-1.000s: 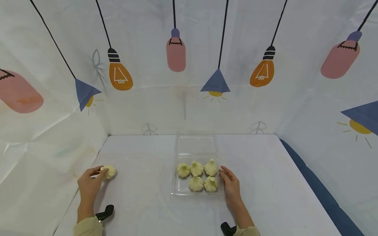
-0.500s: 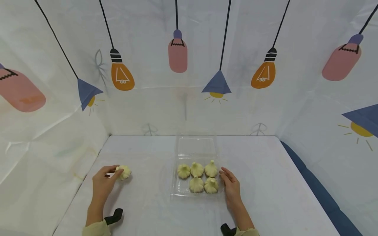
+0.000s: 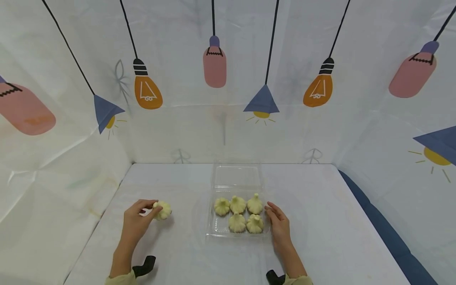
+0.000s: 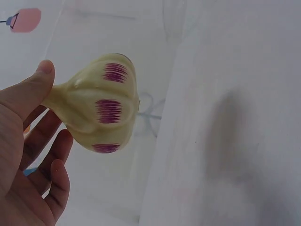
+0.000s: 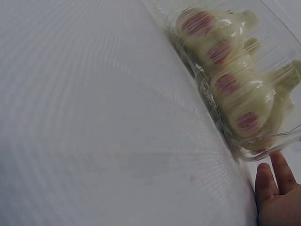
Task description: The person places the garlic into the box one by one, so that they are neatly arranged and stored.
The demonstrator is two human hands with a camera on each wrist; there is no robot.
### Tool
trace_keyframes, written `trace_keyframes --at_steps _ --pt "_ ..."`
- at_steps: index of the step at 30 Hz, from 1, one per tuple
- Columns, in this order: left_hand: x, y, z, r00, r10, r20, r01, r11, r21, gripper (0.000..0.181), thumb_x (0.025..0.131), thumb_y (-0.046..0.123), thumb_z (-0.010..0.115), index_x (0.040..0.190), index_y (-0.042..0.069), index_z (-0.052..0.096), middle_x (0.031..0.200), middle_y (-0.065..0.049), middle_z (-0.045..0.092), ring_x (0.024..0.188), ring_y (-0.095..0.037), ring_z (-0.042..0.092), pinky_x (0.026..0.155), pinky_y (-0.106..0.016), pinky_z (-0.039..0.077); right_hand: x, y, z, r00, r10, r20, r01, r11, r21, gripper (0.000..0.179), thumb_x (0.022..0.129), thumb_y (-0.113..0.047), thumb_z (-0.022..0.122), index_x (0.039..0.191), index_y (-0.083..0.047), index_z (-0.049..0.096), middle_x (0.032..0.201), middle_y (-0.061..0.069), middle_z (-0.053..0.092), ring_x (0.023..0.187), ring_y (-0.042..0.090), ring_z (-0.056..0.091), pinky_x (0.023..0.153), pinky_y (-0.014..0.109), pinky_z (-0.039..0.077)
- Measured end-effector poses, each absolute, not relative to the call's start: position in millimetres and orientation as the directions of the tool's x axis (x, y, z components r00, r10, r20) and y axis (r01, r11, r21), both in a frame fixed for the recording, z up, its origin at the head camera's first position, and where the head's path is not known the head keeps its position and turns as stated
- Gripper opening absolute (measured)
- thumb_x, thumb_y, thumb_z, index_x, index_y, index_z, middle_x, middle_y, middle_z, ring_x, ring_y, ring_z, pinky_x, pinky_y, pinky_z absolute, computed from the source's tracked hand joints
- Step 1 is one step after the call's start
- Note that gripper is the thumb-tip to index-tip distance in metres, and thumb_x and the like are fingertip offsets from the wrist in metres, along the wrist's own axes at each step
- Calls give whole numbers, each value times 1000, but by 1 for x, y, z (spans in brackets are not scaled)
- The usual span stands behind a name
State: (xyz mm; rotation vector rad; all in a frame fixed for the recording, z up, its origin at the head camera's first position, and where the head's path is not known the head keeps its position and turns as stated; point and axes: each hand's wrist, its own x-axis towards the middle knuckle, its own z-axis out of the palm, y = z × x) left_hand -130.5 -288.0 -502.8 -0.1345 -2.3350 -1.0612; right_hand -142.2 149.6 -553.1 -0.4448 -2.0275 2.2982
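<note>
My left hand (image 3: 137,223) pinches a garlic bulb (image 3: 164,210) by its stem, above the table and left of the container. In the left wrist view, this bulb (image 4: 103,106) is pale and smooth with painted purple streaks, its round base pointing away from the thumb. A hinged clear plastic container (image 3: 218,228) stands mid-table, lid raised at the back. Three garlic bulbs (image 3: 237,204) fill its back row, and two more sit at the front middle and right. My right hand (image 3: 279,227) rests by the container's right side, its fingertips (image 5: 264,172) at the rim with relaxed fingers.
The white tabletop (image 3: 178,257) runs back to a white sheet wall (image 3: 178,130) printed with lamps. Similar sheeting closes both sides. Blue fabric (image 3: 377,221) shows beyond the right table edge. A black wrist mount (image 3: 144,266) sits on each forearm.
The left hand has carried its garlic bulb rightward, from the table's left edge toward the container. The right hand and container stay where they were; the head view shifted slightly.
</note>
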Motion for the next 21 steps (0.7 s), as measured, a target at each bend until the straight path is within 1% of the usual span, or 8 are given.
trace_keyframes --at_steps 3,9,12,16,21 --pt "-129 -279 -499 -828 -106 550 349 670 655 25 74 7 85 96 9 76 84 2 67 78 -10 58 66 -15 42 -143 150 -554 -957 222 -188 160 -140 -977 38 102 -15 52 139 -4 51 133 16 53 118 10 51 93 15 41" --pt "-128 -264 -492 -815 -69 575 413 628 660 28 70 3 86 94 12 76 85 5 68 79 -10 59 67 -14 42 -143 150 -555 -956 221 -191 163 -137 -977 38 102 -15 52 139 -4 51 133 16 53 118 11 51 93 15 40" --pt "-128 -256 -489 -809 -46 587 438 618 653 28 70 3 86 94 11 76 85 6 67 78 -11 59 67 -13 41 -142 150 -554 -956 224 -191 163 -137 -977 38 102 -15 52 138 -4 51 132 16 54 117 10 51 93 14 40" --pt "-132 -246 -486 -796 -14 605 480 593 646 27 71 4 86 95 10 76 84 6 67 77 -12 60 68 -14 42 -143 150 -554 -957 220 -188 160 -137 -978 38 102 -15 52 139 -4 51 133 16 53 117 9 51 92 14 40" --pt "-139 -231 -483 -796 31 604 516 558 651 28 72 5 86 96 14 76 85 8 66 78 -11 60 68 -17 43 -144 150 -555 -957 223 -186 153 -157 -976 39 102 -14 53 138 -3 51 132 16 54 117 10 51 92 14 41"
